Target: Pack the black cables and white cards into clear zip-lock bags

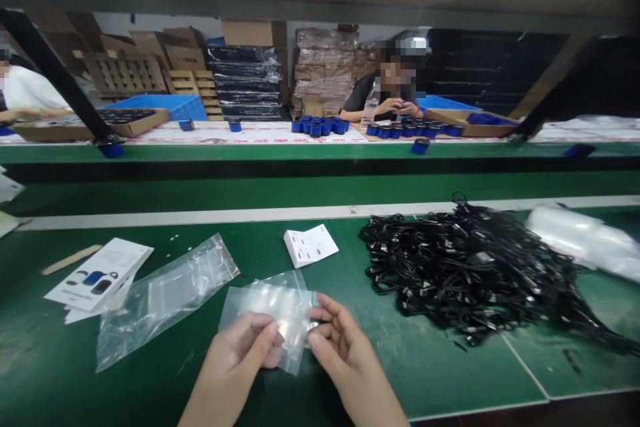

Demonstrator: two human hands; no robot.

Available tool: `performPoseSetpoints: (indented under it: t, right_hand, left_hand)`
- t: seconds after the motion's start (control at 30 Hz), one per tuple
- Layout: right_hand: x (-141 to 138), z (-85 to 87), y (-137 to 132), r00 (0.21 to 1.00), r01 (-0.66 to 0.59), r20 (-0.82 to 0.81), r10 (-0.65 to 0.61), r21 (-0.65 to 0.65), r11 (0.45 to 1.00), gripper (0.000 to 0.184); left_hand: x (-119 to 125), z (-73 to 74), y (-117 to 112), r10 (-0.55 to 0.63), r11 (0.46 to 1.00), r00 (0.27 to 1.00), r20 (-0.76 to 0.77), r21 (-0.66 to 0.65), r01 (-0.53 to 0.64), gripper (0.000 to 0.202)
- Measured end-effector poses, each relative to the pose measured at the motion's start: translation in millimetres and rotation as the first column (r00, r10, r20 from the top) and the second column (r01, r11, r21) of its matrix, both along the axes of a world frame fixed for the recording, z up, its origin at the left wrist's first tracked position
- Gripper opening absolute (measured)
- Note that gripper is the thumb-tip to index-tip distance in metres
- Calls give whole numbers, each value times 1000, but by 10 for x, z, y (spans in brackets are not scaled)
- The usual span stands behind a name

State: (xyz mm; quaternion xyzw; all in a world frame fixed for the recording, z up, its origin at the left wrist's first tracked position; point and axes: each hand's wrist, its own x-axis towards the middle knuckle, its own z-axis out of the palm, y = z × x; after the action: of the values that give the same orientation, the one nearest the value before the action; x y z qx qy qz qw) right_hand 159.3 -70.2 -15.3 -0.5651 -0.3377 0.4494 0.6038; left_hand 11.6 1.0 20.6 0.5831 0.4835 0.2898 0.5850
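Several small clear plastic bags (280, 307) lie stacked and slightly fanned between my two hands, just above the green tabletop. My left hand (245, 347) pinches the stack near its lower left, thumb on top. On the other side, my right hand (340, 343) has its thumb and fingers closed on the bags' right edge. Beyond them lies a folded white leaflet (313, 245) printed with small pictures. A larger clear zip bag (167, 300) rests flat to the left, partly over printed leaflets (100, 277).
A big heap of black cables (470, 267) covers the right, with a pile of clear plastic bags (590, 240) behind it. A thin wooden stick (73, 260) lies at the left. Across the raised bench, a person (385, 93) handles something near several blue-and-black items (320, 125).
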Motion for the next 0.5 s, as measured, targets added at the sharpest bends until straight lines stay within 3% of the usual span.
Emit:
performPoseSetpoints:
  t: [0.07,0.13,0.27,0.33,0.37,0.4,0.43,0.47,0.5]
  right_hand:
    - [-4,86,15,990,-140,-8,140,-12,990,33]
    - [5,171,19,969,-225,98,226,-29,974,24]
    - [23,228,23,943,-208,255,214,-52,977,25]
    - [21,211,32,933,-172,308,187,-74,982,22]
    - [17,199,37,924,-155,340,176,-89,984,21]
    - [11,187,41,911,-143,374,173,-106,984,19]
    - [3,175,44,898,-140,403,179,-125,982,17]
    - [-6,165,47,885,-141,425,189,-141,980,16]
    - [-18,156,48,876,-147,439,199,-150,978,15]
  left_hand:
    - [33,-1,-53,81,994,993,83,-85,-74,31]
    - [60,-35,-93,122,986,988,99,-130,-108,35]
    - [27,-144,-90,183,972,980,77,-164,-169,43]
    - [-53,-161,-62,270,963,962,-33,19,-269,54]
    - [-102,-152,-54,357,924,928,-110,189,-333,60]
    - [-151,-133,-56,453,851,874,-178,378,-364,63]
    - [-195,-107,-71,554,744,806,-210,560,-365,60]
    - [-227,-78,-98,605,666,767,-215,664,-339,50]
    - [-245,-49,-134,582,659,782,-222,692,-294,40]
